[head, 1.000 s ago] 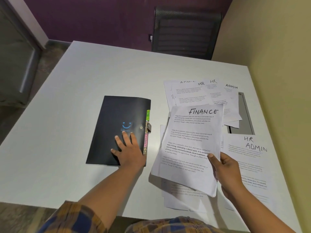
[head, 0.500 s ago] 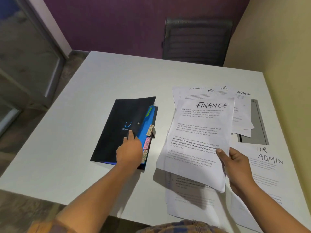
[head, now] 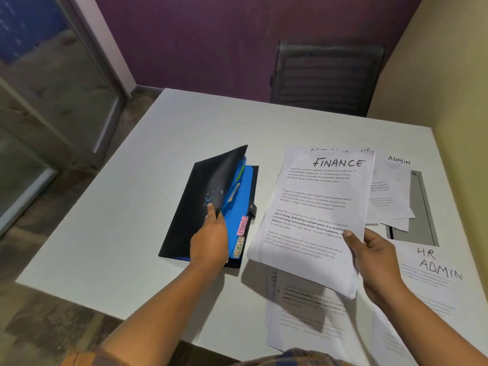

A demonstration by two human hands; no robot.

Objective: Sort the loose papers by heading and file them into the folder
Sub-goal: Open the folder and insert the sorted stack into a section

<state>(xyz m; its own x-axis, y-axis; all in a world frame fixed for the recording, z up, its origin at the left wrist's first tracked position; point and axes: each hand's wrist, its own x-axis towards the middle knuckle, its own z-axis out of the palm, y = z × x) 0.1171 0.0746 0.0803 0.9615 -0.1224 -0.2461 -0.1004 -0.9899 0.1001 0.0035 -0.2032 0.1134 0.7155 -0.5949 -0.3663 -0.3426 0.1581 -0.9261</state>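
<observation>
**FINANCE sheet point(head: 311, 207) held just R of folder point(head: 182, 228); cover part-lifted.**

Folder lies on table point(head: 105, 233), long axis running away from the person, open edge facing R toward the sheet. The sheet's long axis is approx. parallel. L hand point(head: 211, 241) is on the folder, pinching the cover point(head: 219, 173) at its R edge, thumb on top. R hand point(head: 375, 260) grips the sheet's near R corner, held above other loose pages. FINANCE tab point(head: 242, 225) sticks out of the folder's R edge, betw. the hands. Likely next: slide the sheet L into that section. ADMIN sheets point(head: 393, 191) and HR ADMIN sheet point(head: 433, 281) lie further R of the folder. Vs. 0.5 s ago: cover is raised higher and more blue dividers point(head: 237, 207) show; sheet grip is unchanged.
</observation>
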